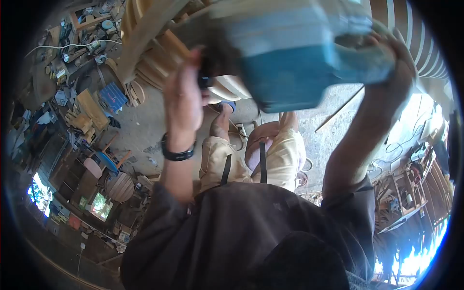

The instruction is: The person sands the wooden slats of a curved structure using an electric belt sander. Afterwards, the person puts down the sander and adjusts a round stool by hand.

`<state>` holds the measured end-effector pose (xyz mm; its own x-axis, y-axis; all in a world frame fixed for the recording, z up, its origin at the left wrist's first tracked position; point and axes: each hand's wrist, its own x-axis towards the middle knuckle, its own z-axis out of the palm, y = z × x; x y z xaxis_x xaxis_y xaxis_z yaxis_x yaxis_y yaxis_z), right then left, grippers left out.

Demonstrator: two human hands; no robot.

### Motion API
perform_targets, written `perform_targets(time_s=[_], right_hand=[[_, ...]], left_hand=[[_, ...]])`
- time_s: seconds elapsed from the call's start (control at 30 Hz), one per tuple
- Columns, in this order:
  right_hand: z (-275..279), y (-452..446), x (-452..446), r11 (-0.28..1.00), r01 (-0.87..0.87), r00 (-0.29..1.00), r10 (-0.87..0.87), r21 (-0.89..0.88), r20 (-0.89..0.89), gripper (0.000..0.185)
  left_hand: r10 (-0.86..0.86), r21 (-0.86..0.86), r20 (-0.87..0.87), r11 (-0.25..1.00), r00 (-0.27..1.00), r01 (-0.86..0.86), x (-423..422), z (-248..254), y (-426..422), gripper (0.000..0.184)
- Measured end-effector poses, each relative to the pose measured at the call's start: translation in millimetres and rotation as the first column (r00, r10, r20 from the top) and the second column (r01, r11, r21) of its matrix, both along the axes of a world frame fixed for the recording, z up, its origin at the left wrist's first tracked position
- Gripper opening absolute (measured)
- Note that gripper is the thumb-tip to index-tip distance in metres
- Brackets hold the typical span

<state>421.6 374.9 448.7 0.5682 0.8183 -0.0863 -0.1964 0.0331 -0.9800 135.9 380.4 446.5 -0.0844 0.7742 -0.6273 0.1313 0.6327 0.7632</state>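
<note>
A bulky teal and grey power tool (290,72) is held up in front of me, blurred by motion, so its exact kind is unclear. My right hand (398,60) wraps around its rear handle on the right. At the other end, my left hand (186,99) grips a black knob-like part (207,72), with a dark band on that wrist. Behind and beneath the tool, a curved, ribbed wooden piece (166,48) stands close. The tool hides much of that wood, and whether the two touch I cannot tell.
Tools, wood offcuts and a blue box (113,96) clutter the left side. A small blue stool (107,161) and a round slatted wooden piece (119,187) stand lower left. A thin rod (338,110) and cables lie on the concrete floor; a wooden rack (401,193) is at right.
</note>
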Motion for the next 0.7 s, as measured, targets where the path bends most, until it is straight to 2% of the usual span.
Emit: perform_targets(time_s=[0.07,0.1,0.13,0.2,0.27,0.33,0.4,0.43,0.47,0.53,0.6,0.63,0.67,0.7], right_hand=[[-3,-2,-10,0.999,-0.023,0.968,0.016,-0.024,-0.252,0.018],[-4,-3,-15,0.999,-0.026,0.928,0.009,-0.04,-0.373,0.015],[-6,-15,-27,0.989,0.039,0.927,-0.09,-0.144,-0.364,0.018],[-15,-38,-50,0.928,0.15,0.914,-0.262,-0.342,-0.31,0.028],[-21,-65,-42,0.908,0.152,0.863,-0.314,-0.389,-0.396,0.031],[-41,-100,-24,0.899,0.129,0.878,-0.3,-0.419,-0.374,0.03],[-56,-123,-19,0.869,0.113,0.91,-0.285,-0.481,-0.302,0.025],[-68,-135,-18,0.875,0.111,0.906,-0.284,-0.471,-0.314,0.025],[-72,-142,-20,0.876,0.11,0.899,-0.29,-0.47,-0.329,0.025],[-78,-148,-14,0.89,0.11,0.895,-0.283,-0.443,-0.345,0.026],[-73,-145,-20,0.889,0.131,0.874,-0.313,-0.439,-0.373,0.026],[-67,-134,-22,0.9,0.144,0.831,-0.336,-0.411,-0.445,0.027],[-57,-122,-25,0.912,0.169,0.783,-0.355,-0.375,-0.511,0.027],[-48,-114,-30,0.911,0.149,0.811,-0.335,-0.385,-0.479,0.027]], left_hand=[[0.214,-0.073,0.063,0.975,0.975,-0.209,-12,-1,0,0.038],[0.209,-0.081,0.04,0.975,0.977,-0.205,-22,-5,-6,0.037],[0.206,-0.086,0.024,0.975,0.978,-0.203,-33,-10,-17,0.036],[-0.043,-0.147,0.001,0.988,0.999,0.043,-64,-34,-68,0.032],[0.334,-0.364,0.043,0.883,0.941,-0.297,-46,-51,-114,0.022],[0.25,-0.342,0.142,0.92,0.958,-0.189,-15,-62,-135,0.01],[0.301,-0.487,0.177,0.854,0.937,-0.183,-12,-95,-173,0.021],[0.304,-0.544,0.112,0.816,0.946,-0.197,-7,-103,-179,0.016],[0.307,-0.548,0.114,0.813,0.945,-0.198,-7,-104,-183,0.016],[0.353,-0.596,0.095,0.769,0.931,-0.231,-8,-110,-184,0.004],[0.295,-0.57,0.067,0.796,0.953,-0.206,-15,-94,-175,0.004],[0.128,-0.409,-0.029,0.903,0.991,-0.129,-26,-95,-178,0.006],[0.14,-0.288,-0.068,0.945,0.988,-0.153,-40,-97,-175,0.009],[0.151,-0.162,-0.109,0.972,0.983,-0.167,-53,-100,-172,0.012]])
